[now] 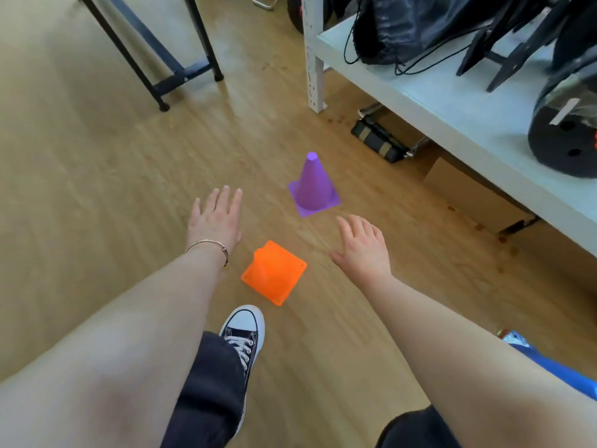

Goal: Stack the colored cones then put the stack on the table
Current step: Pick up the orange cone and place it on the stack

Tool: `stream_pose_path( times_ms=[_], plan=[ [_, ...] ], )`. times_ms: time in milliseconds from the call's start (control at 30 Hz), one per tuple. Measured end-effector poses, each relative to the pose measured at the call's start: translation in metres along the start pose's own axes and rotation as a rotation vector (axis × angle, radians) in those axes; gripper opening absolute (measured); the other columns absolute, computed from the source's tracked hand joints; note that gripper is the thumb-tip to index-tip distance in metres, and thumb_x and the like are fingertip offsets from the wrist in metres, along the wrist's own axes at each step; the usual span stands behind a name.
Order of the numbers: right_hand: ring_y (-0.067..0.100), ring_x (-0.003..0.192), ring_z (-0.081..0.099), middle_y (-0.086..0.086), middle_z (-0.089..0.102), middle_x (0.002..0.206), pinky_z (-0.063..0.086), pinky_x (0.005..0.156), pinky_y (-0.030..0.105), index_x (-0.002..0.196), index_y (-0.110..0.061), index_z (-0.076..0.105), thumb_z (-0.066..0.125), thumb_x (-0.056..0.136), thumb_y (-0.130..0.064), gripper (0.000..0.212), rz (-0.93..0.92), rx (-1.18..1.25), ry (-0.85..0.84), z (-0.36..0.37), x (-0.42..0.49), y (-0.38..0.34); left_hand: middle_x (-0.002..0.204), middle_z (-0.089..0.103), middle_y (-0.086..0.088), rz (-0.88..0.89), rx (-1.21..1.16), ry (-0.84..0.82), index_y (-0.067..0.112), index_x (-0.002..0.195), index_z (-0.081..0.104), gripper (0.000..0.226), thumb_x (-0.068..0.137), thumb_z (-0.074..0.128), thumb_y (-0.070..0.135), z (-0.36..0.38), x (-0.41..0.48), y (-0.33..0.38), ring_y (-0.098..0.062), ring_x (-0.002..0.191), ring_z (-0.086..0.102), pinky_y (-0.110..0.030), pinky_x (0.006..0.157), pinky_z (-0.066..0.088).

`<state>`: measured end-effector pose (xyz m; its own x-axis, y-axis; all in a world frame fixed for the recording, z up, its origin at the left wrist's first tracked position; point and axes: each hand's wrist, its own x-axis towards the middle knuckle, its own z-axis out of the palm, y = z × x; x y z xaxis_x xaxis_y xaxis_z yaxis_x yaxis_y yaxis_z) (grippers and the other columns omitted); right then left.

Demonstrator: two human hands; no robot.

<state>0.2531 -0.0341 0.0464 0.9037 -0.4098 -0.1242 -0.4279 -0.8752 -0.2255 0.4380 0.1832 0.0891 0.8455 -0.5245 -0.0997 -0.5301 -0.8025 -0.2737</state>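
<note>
Now: both hands empty, cones apart on floor

Left hand [215,221] and right hand [363,250] hover palm-down over the wooden floor [97,173], fingers spread, holding nothing. Orange plastic cone [274,273] stands between the forearms, just ahead of a black-and-white sneaker [244,334]. Purple plastic cone [313,187] stands upright farther out, near the white counter [452,101]. Thin bracelet [210,248] on left wrist.

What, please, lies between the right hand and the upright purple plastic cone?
Only bare wooden floor, as the head view shows, separates right hand from purple cone.
</note>
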Motion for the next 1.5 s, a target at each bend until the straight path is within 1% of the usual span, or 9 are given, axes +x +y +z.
stream_pose_path(
  times_ms=[233, 333, 467, 700, 867, 1000, 1167, 1367, 1500],
  plan=[
    [0.031, 0.131, 0.044, 0.009, 0.048, 0.139, 0.038, 0.103, 0.042, 0.138, -0.018, 0.044, 0.072, 0.077, -0.047, 0.073, 0.013, 0.047, -0.089, 0.051, 0.013, -0.047, 0.163, 0.010, 0.000, 0.050, -0.028, -0.232, 0.025, 0.154, 0.001, 0.086, 0.090, 0.057, 0.041, 0.065, -0.010, -0.015, -0.020, 0.150, 0.012, -0.044, 0.119, 0.019],
    [0.031, 0.131, 0.045, 0.009, 0.044, 0.143, 0.040, 0.100, 0.042, 0.143, -0.021, 0.039, 0.074, 0.076, -0.051, 0.081, 0.065, 0.120, -0.182, 0.068, 0.017, -0.066, 0.162, 0.014, 0.000, 0.097, -0.101, -0.334, 0.024, 0.153, 0.009, 0.079, 0.091, 0.056, 0.037, 0.078, -0.007, -0.008, -0.021, 0.149, 0.016, -0.044, 0.118, 0.023],
    [0.030, 0.126, 0.047, 0.008, 0.049, 0.135, 0.041, 0.098, 0.041, 0.129, -0.015, 0.045, 0.072, 0.077, -0.055, 0.071, 0.107, 0.147, -0.360, 0.088, 0.017, -0.087, 0.161, 0.019, -0.001, 0.211, -0.155, -0.417, 0.026, 0.150, 0.021, 0.062, 0.093, 0.046, 0.019, 0.090, -0.001, 0.006, -0.024, 0.143, 0.028, -0.041, 0.112, 0.027],
    [0.029, 0.125, 0.046, 0.008, 0.050, 0.135, 0.041, 0.099, 0.041, 0.132, -0.014, 0.045, 0.071, 0.079, -0.055, 0.073, 0.166, 0.230, -0.419, 0.113, 0.016, -0.083, 0.159, 0.024, 0.005, 0.324, -0.140, -0.610, 0.033, 0.151, 0.015, 0.069, 0.091, 0.049, 0.021, 0.105, 0.009, 0.016, -0.024, 0.142, 0.030, -0.041, 0.111, 0.031],
    [0.029, 0.125, 0.046, 0.010, 0.055, 0.134, 0.042, 0.098, 0.041, 0.133, -0.012, 0.047, 0.072, 0.081, -0.049, 0.069, 0.137, 0.312, -0.428, 0.114, 0.016, -0.070, 0.126, 0.059, -0.010, 0.267, -0.214, -0.630, 0.037, 0.146, 0.024, 0.064, 0.090, 0.051, 0.025, 0.105, 0.007, 0.026, -0.035, 0.112, 0.059, -0.036, 0.082, 0.045],
    [0.030, 0.130, 0.048, 0.011, 0.052, 0.141, 0.041, 0.103, 0.038, 0.144, -0.013, 0.042, 0.072, 0.083, -0.044, 0.075, 0.176, 0.429, -0.451, 0.106, 0.008, -0.050, 0.126, 0.061, -0.011, 0.227, -0.331, -0.650, 0.034, 0.145, 0.032, 0.063, 0.089, 0.060, 0.028, 0.096, 0.001, 0.036, -0.035, 0.112, 0.059, -0.037, 0.088, 0.048],
    [0.027, 0.131, 0.051, 0.007, 0.055, 0.143, 0.040, 0.104, 0.033, 0.147, -0.019, 0.044, 0.076, 0.080, -0.045, 0.079, 0.182, 0.504, -0.401, 0.072, -0.007, -0.005, 0.139, 0.057, 0.004, 0.254, -0.488, -0.589, 0.032, 0.146, 0.035, 0.069, 0.085, 0.068, 0.028, 0.059, -0.009, 0.064, -0.025, 0.125, 0.055, -0.032, 0.100, 0.043],
    [0.026, 0.115, 0.062, 0.003, 0.062, 0.135, 0.043, 0.098, 0.030, 0.143, -0.023, 0.050, 0.077, 0.079, -0.043, 0.072, 0.140, 0.484, -0.263, -0.006, -0.039, 0.063, 0.128, 0.065, 0.002, 0.297, -0.695, -0.478, 0.033, 0.139, 0.048, 0.068, 0.077, 0.077, 0.025, -0.005, -0.020, 0.120, -0.018, 0.119, 0.059, -0.024, 0.095, 0.042],
    [0.022, 0.111, 0.062, -0.003, 0.065, 0.129, 0.050, 0.096, 0.039, 0.140, -0.034, 0.050, 0.075, 0.077, -0.052, 0.070, 0.186, 0.492, -0.169, -0.044, -0.082, 0.117, 0.127, 0.067, 0.001, 0.344, -0.833, -0.436, 0.032, 0.136, 0.052, 0.071, 0.073, 0.081, 0.025, -0.044, -0.034, 0.170, -0.012, 0.119, 0.060, -0.030, 0.104, 0.044]
  ],
)
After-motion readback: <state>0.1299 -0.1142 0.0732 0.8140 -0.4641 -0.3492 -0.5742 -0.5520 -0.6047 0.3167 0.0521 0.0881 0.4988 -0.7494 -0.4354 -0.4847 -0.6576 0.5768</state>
